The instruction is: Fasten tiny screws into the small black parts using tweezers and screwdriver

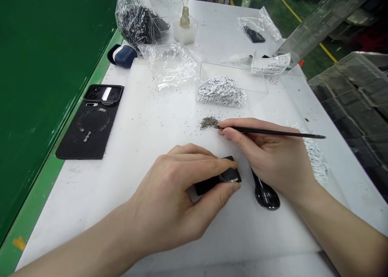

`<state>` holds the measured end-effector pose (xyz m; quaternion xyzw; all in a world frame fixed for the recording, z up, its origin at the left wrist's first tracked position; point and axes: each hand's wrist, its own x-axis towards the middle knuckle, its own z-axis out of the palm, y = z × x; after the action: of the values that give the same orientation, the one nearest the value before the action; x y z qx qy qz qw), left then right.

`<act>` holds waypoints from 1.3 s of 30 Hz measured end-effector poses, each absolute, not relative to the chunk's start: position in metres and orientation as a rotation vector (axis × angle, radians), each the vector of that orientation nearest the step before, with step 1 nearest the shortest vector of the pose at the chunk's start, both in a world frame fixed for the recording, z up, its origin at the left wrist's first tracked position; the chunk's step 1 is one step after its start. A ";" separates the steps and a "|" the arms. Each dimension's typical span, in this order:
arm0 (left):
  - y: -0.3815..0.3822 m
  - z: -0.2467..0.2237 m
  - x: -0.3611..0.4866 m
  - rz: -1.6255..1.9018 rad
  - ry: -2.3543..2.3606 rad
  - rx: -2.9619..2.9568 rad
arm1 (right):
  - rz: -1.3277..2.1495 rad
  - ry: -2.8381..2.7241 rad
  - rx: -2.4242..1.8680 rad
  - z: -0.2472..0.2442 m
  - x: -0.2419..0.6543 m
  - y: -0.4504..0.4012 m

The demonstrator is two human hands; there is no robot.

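Left hand (169,192) pinches a small black block (206,186) between thumb and fingers, a phone in a black case (91,127) lying farther left. Right hand (266,160) grips a slim black pick (291,133), nearly level, its tip pointing left into a heap of grey granules (209,122), a black spoon (266,195) just below.

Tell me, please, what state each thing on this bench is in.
left hand: gripping a small black block between thumb and fingers
right hand: holding a thin black pick, tip at the granules
grey granule pile: heaped loose, specks scattered around
black spoon: lying on the table
phone in a black case: lying flat, cameras up
clear plastic bag: lying crumpled
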<state>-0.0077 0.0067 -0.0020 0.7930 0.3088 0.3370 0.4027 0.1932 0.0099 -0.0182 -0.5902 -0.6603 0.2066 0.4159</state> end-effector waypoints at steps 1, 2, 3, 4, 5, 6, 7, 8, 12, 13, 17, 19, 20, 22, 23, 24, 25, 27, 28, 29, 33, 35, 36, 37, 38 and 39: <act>0.007 -0.002 -0.007 0.862 0.773 2.003 | 0.517 -1.655 -1.481 -0.018 0.193 0.010; 0.007 -0.002 -0.007 0.859 0.776 2.002 | 0.515 -1.654 -1.482 -0.018 0.193 0.009; 0.007 -0.003 -0.007 0.859 0.779 2.001 | 0.514 -1.655 -1.482 -0.018 0.193 0.009; 0.006 -0.003 -0.007 0.855 0.786 2.000 | 0.514 -1.659 -1.484 -0.018 0.193 0.009; 0.006 -0.003 -0.006 0.856 0.787 2.000 | 0.512 -1.663 -1.487 -0.018 0.193 0.009; 0.006 -0.003 -0.006 0.857 0.789 2.000 | 0.509 -1.667 -1.492 -0.017 0.193 0.009; 0.006 -0.004 -0.006 0.866 0.787 2.002 | 0.505 -1.670 -1.497 -0.017 0.193 0.009; 0.006 -0.004 -0.006 0.876 0.782 2.006 | 0.499 -1.673 -1.501 -0.017 0.193 0.009; 0.006 -0.006 -0.007 0.891 0.788 2.024 | 0.501 -1.680 -1.509 -0.017 0.194 0.009; 0.006 -0.006 -0.007 0.890 0.790 2.031 | 0.513 -1.680 -1.506 -0.018 0.194 0.009; 0.005 -0.006 -0.008 0.888 0.796 2.052 | 0.550 -1.654 -1.488 -0.016 0.193 0.009; 0.005 -0.005 -0.008 0.894 0.787 2.058 | 0.561 -1.628 -1.477 -0.012 0.194 0.008; 0.005 -0.005 -0.008 0.890 0.789 2.061 | 0.565 -1.610 -1.469 -0.008 0.196 0.007; 0.005 -0.005 -0.008 0.884 0.797 2.069 | 0.570 -1.587 -1.437 0.001 0.201 0.003; 0.005 -0.006 -0.008 0.887 0.801 2.073 | 0.569 -1.593 -1.408 0.006 0.205 -0.001; 0.005 -0.006 -0.008 0.892 0.803 2.076 | 0.572 -1.613 -1.370 0.011 0.210 -0.005; 0.005 -0.006 -0.008 0.899 0.798 2.076 | 0.584 -1.650 -1.324 0.016 0.214 -0.009; 0.004 -0.006 -0.008 0.911 0.779 2.068 | 0.645 -1.727 -1.200 0.022 0.221 -0.016; 0.004 -0.006 -0.007 0.904 0.774 2.059 | 0.682 -1.762 -1.133 0.023 0.224 -0.019; 0.004 -0.005 -0.007 0.892 0.772 2.048 | 0.723 -1.794 -1.079 0.024 0.226 -0.021; 0.004 0.000 -0.005 0.856 0.781 2.019 | 0.779 -1.898 -0.996 0.020 0.227 -0.021; 0.004 0.001 -0.005 0.846 0.777 2.016 | 0.777 -1.933 -0.984 0.018 0.226 -0.019; 0.004 0.001 -0.005 0.844 0.769 2.019 | 0.775 -1.947 -0.970 0.017 0.226 -0.019; 0.005 0.000 -0.005 0.842 0.764 2.023 | 0.778 -1.958 -0.960 0.017 0.225 -0.018; 0.005 0.000 -0.006 0.846 0.758 2.027 | 0.779 -1.965 -0.950 0.017 0.225 -0.018; 0.005 -0.001 -0.006 0.847 0.752 2.030 | 0.779 -1.970 -0.940 0.017 0.225 -0.018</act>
<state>-0.0058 0.0050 -0.0011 0.8015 0.2968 0.3343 0.3973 0.2252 -0.0177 0.0168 -0.3716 -0.7790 0.3080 0.4002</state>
